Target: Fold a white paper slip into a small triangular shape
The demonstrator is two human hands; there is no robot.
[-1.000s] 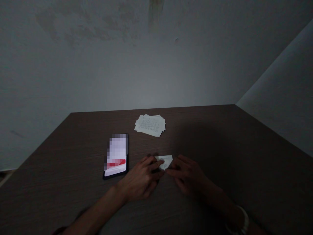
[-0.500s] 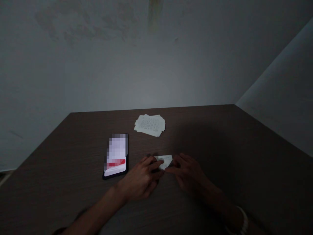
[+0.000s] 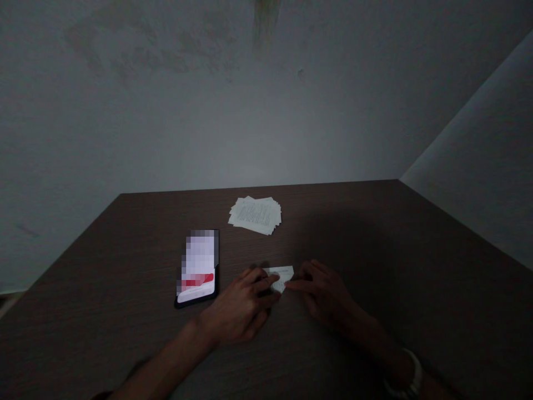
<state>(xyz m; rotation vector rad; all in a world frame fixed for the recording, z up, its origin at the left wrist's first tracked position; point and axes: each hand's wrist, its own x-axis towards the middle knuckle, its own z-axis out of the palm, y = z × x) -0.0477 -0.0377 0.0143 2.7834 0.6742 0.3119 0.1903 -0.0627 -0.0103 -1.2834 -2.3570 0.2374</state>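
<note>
The bench (image 3: 141, 239) is dark brown with a fine wood grain. On it, a small printed paper (image 3: 283, 273) lies partly under the fingers of the left grip (image 3: 245, 304) and reaches the fingertips of the right grip (image 3: 325, 291). A lit phone (image 3: 200, 258) lies left of the left grip; an uneven stack of printed sheets (image 3: 256, 215) lies beyond both.

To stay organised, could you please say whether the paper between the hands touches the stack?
Apart: the head view shows table between the paper and stack.
</note>
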